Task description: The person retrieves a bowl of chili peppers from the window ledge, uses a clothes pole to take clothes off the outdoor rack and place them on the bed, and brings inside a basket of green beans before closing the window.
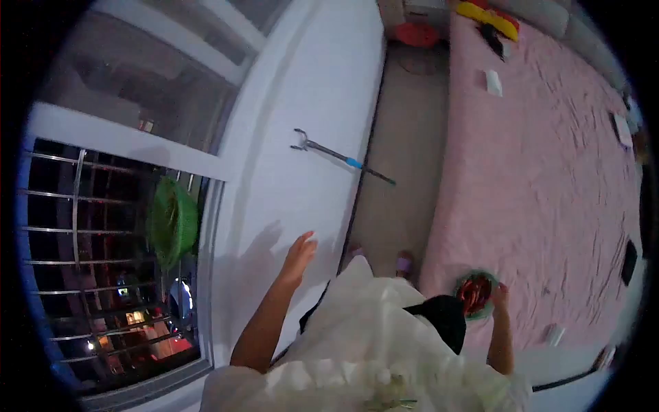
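Pink bedsheet [528,199] fills frame right. Right hand [502,298] is at the green bowl's [484,314] edge, grip unclear; probably light, best held by the rim. Left hand [299,258] looks loosely open, empty.

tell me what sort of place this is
Probably a bedroom at night: a wide bed with a rumpled pink sheet fills one side, and opposite is a barred window with lights glowing in the dark outside.
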Demonstrator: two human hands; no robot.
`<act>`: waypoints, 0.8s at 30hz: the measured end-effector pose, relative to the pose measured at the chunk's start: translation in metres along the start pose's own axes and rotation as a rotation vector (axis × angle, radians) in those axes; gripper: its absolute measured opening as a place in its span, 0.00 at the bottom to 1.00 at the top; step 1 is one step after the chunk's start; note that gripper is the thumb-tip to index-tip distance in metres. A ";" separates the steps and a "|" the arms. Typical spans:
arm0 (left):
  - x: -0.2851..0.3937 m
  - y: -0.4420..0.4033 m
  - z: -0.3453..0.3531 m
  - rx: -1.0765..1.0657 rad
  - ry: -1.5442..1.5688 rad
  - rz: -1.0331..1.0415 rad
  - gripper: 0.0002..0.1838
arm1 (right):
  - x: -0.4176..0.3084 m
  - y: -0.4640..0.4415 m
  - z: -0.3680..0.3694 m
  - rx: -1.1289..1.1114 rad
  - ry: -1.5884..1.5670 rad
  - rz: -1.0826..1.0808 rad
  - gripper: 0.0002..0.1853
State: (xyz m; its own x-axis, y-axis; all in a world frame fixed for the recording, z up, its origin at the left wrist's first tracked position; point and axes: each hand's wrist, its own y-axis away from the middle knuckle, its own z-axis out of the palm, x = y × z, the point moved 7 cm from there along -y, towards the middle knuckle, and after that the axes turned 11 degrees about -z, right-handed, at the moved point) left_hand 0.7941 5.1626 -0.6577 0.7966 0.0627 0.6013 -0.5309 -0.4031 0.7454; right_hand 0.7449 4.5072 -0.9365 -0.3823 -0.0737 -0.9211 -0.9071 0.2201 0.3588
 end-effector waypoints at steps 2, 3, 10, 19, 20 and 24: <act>0.040 0.003 -0.015 0.015 0.067 0.104 0.29 | -0.061 0.000 0.009 -0.016 -0.054 -0.033 0.21; 0.066 0.012 -0.026 0.024 0.109 0.218 0.27 | -0.081 0.000 0.007 0.035 -0.137 0.076 0.22; 0.085 0.068 -0.172 0.617 0.962 0.499 0.11 | -0.219 -0.011 0.057 0.025 -0.125 0.058 0.24; -0.045 0.042 -0.296 0.634 1.366 0.475 0.19 | -0.297 -0.081 0.184 -0.182 -0.220 -0.073 0.18; -0.037 0.042 -0.300 0.643 1.386 0.484 0.19 | -0.314 -0.081 0.202 -0.199 -0.216 -0.089 0.18; -0.009 0.026 -0.315 0.539 1.596 0.314 0.25 | -0.364 -0.077 0.266 -0.388 -0.043 -0.201 0.19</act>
State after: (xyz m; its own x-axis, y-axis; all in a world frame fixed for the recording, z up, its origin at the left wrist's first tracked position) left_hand 0.6818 5.4392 -0.5531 -0.5450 0.5717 0.6133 -0.1824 -0.7948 0.5788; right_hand 1.0006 4.7755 -0.6689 -0.1911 -0.0350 -0.9809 -0.9649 -0.1768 0.1943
